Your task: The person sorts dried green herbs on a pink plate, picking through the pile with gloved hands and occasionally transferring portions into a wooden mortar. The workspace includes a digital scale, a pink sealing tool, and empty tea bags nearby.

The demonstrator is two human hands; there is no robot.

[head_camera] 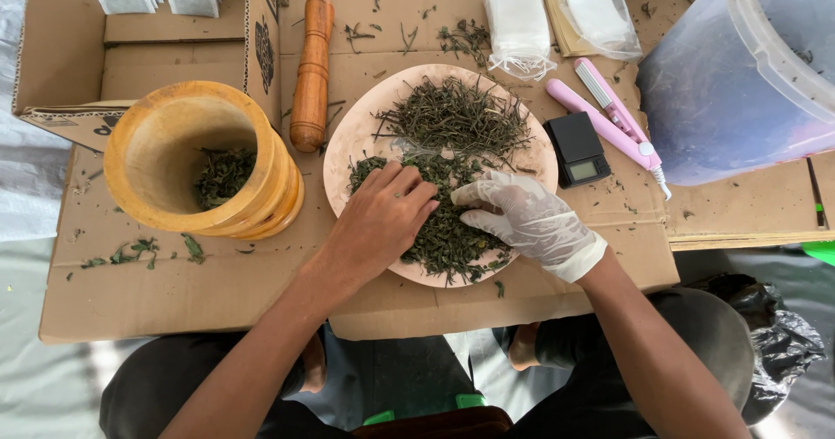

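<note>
On the round pink plate [348,156], dry green crumbled herb leaves [448,230] lie at six o'clock; bare left hand [378,221] and white-gloved right hand [531,221] press loosely, fingers spread, grasping nothing; they look light, brittle, best pinched gently.

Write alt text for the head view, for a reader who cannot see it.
Two hands, bare left and gloved right, press into dried herbs on a pink plate. A wooden mortar with herbs and a pestle lie left; a small scale sits right, all on cardboard.
</note>
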